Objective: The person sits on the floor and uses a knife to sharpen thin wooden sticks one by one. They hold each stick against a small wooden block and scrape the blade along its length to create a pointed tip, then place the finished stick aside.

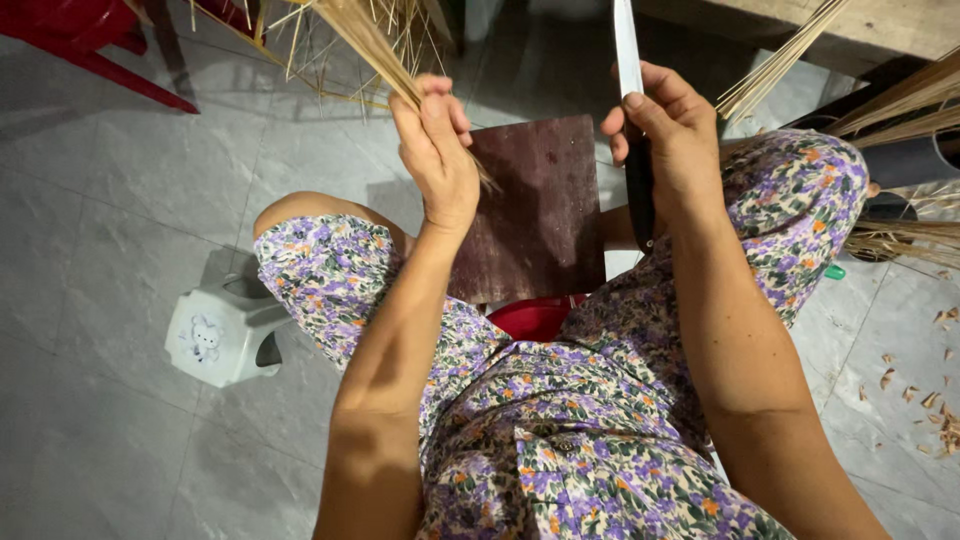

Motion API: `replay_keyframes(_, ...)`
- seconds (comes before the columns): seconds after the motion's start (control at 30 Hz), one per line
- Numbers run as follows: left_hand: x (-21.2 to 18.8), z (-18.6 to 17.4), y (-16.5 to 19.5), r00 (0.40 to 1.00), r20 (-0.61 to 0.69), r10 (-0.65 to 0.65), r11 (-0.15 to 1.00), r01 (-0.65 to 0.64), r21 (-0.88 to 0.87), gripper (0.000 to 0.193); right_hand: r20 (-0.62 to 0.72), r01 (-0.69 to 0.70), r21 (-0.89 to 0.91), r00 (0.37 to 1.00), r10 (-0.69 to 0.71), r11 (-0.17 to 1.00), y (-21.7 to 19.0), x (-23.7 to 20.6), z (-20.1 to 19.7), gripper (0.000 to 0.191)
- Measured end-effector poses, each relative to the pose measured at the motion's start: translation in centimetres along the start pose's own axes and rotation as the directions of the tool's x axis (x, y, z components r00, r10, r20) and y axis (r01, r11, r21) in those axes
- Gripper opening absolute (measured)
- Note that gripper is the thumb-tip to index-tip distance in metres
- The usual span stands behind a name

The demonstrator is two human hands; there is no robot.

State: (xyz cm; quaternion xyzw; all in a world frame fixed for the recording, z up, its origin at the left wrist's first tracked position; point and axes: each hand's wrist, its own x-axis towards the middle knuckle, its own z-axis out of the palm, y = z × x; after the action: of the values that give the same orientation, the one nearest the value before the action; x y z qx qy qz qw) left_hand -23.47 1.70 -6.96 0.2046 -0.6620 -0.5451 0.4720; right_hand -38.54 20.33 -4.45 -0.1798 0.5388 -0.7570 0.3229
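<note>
My left hand (435, 150) grips a bundle of thin bamboo strips (365, 40) that fans upward toward the top of the view. My right hand (670, 130) holds a knife (628, 50) by its dark handle, with the pale blade pointing up and away from me. A dark brown wooden board (545, 215) stands between my knees, below and between both hands. I sit with my legs apart, in a flowered purple garment.
A small white plastic stool (220, 330) stands on the grey tiled floor at my left. A red chair (90, 45) is at the top left. More bamboo strips (900, 110) lie at the right, and shavings (930, 400) litter the floor. A red stool edge (535, 318) shows under me.
</note>
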Motion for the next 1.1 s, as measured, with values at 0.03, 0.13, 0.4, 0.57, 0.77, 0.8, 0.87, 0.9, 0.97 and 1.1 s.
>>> replay_keyframes(0.03, -0.3, 0.0, -0.6, 1.000, 0.013, 0.013, 1.000, -0.013, 0.002, 0.017, -0.004, -0.003, 0.006, 1.000, 0.003, 1.000, 0.0, 0.1, 0.1, 0.024)
replay_keyframes(0.13, -0.7, 0.6, -2.9, 0.999, 0.039, -0.004, 0.999, 0.002, 0.050, 0.016, -0.010, -0.010, 0.022, 1.000, 0.010, 1.000, 0.1, 0.3, 0.0, 0.023)
replay_keyframes(0.4, -1.1, 0.7, -4.3, 0.992, 0.107, -0.062, 0.961, 0.031, 0.273, 0.016, 0.002, -0.003, 0.007, 1.000, 0.003, 1.000, 0.9, 1.0, -0.4, 0.026)
replay_keyframes(0.57, -0.7, 1.0, -4.0, 0.983, 0.171, -0.073, 0.963, 0.025, 0.269, 0.020, -0.002, -0.009, 0.000, 1.000, 0.009, 1.000, 1.7, 1.6, -0.5, 0.026)
replay_keyframes(0.77, -0.4, 1.7, -3.5, 0.939, 0.264, -0.221, 0.956, 0.156, 0.248, 0.022, 0.019, 0.003, -0.058, 1.000, -0.002, 0.998, 2.3, 2.0, 0.3, 0.030)
replay_keyframes(0.8, -0.5, 1.7, -3.4, 0.921, 0.283, -0.270, 0.953, 0.214, 0.213, 0.021, 0.028, -0.007, -0.086, 1.000, 0.010, 0.996, 2.5, 2.0, 0.6, 0.031)
replay_keyframes(0.87, -0.5, 2.0, -3.3, 0.875, 0.334, -0.351, 0.936, 0.320, 0.145, 0.021, 0.006, -0.048, -0.173, 0.999, 0.050, 0.984, 3.2, 2.1, 1.4, 0.041)
replay_keyframes(0.9, -0.5, 2.2, -3.4, 0.854, 0.365, -0.371, 0.929, 0.340, 0.149, 0.021, -0.010, -0.072, -0.214, 0.997, 0.071, 0.974, 3.5, 2.2, 1.8, 0.046)
replay_keyframes(0.97, -1.0, 2.5, -3.5, 0.804, 0.421, -0.420, 0.907, 0.389, 0.162, 0.021, 0.034, -0.068, -0.154, 0.997, 0.074, 0.986, 4.1, 2.5, 2.4, 0.052)
replay_keyframes(1.1, -2.5, 3.4, -3.8, 0.749, 0.537, -0.387, 0.903, 0.427, 0.055, 0.024, 0.132, -0.024, -0.050, 0.991, 0.031, 0.998, 5.4, 3.2, 3.3, 0.052)
